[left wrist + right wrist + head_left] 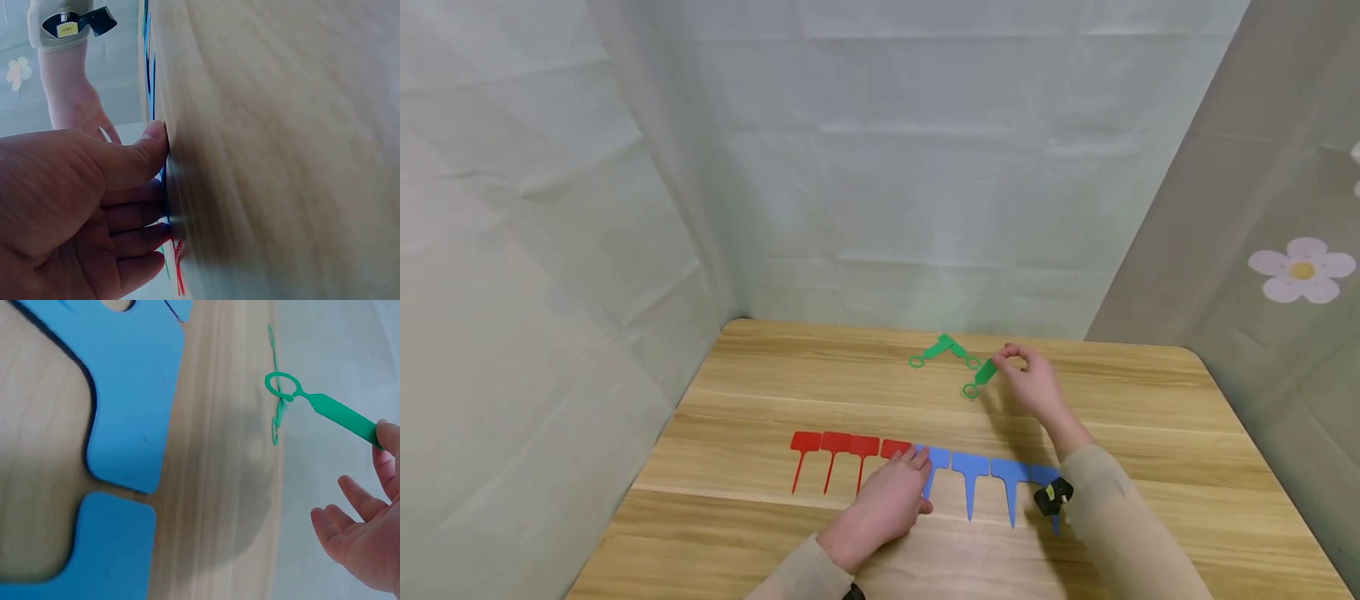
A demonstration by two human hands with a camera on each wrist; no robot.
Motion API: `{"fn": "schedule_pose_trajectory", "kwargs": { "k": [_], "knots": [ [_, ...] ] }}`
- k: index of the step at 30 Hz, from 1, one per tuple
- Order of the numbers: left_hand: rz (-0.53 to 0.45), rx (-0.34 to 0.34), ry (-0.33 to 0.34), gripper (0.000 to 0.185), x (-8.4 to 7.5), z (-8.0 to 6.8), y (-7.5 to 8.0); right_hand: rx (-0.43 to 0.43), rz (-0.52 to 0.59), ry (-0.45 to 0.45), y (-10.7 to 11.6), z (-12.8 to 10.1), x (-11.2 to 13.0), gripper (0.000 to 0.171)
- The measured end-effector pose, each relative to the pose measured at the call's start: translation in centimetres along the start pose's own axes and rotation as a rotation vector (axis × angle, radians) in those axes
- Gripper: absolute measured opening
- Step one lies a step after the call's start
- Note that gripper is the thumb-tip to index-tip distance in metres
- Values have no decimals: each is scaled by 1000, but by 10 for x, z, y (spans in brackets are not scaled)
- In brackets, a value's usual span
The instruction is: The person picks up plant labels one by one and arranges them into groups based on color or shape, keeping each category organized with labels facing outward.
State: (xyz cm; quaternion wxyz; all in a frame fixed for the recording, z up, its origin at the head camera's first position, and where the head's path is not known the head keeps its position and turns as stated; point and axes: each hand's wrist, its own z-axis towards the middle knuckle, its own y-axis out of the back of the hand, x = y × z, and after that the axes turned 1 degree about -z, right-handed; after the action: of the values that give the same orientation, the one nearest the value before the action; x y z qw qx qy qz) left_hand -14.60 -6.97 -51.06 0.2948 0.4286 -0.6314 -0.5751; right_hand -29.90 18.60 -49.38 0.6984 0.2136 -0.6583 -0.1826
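- The green tag [981, 377], a slim strip with a ring at one end, is pinched by its flat end between the thumb and forefinger of the right hand [1033, 385], over the far middle of the wooden table [1187, 433]. Its ring end points down and toward the person, close to the tabletop; I can't tell from here whether it touches the wood.
- In the right wrist view the same green tag [331, 412] hangs from the fingertips [387, 440], with the other fingers loosely curled and free below it.
- Just beyond it, two more green tags [943, 350] lie on the table, crossed into a shallow peak, near the held one but apart from it.
- The left hand [887, 504] lies flat near the front edge, fingers straight and close together, its tips pressing on the row of T-shaped labels where the colours change.
- That row runs left to right: red labels [835, 446] first, then blue labels [973, 467], heads side by side, stems pointing toward the person.
- The right forearm, in a beige sleeve [1112, 517], crosses above the right end of the blue ones.
- Pale cloth [925, 167] hangs behind and beside the table.
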Motion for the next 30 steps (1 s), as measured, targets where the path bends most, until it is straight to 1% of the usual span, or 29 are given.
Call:
{"fn": "schedule_pose_trajectory", "kwargs": {
  "k": [3, 8, 11, 14, 17, 24, 26, 30],
  "knots": [
    [-2, -6, -2, 61, 0, 0, 0, -12, 3, -1, 3, -3, 1, 35],
    [-16, -4, 5, 62, 0, -2, 1, -58, -42, -25, 13, -10, 2, 44],
    [-23, -1, 10, 62, 0, -3, 2, -82, -31, -45, 21, -15, 5, 46],
    [-22, 0, 11, 62, 0, -4, 4, -88, 2, -67, 30, -21, 8, 47],
    [-22, 8, 14, 63, 0, -4, 4, -80, 9, -74, 39, -26, 8, 49],
    [-32, 25, 25, 64, 0, -3, 3, -44, -44, -34, 56, -35, 4, 52],
    [-37, 34, 31, 64, 0, -2, 4, -30, -53, -29, 60, -39, 3, 53],
    [-33, 31, 31, 64, 0, -2, 4, 1, -68, -27, 67, -45, 1, 57]
  ]
}}
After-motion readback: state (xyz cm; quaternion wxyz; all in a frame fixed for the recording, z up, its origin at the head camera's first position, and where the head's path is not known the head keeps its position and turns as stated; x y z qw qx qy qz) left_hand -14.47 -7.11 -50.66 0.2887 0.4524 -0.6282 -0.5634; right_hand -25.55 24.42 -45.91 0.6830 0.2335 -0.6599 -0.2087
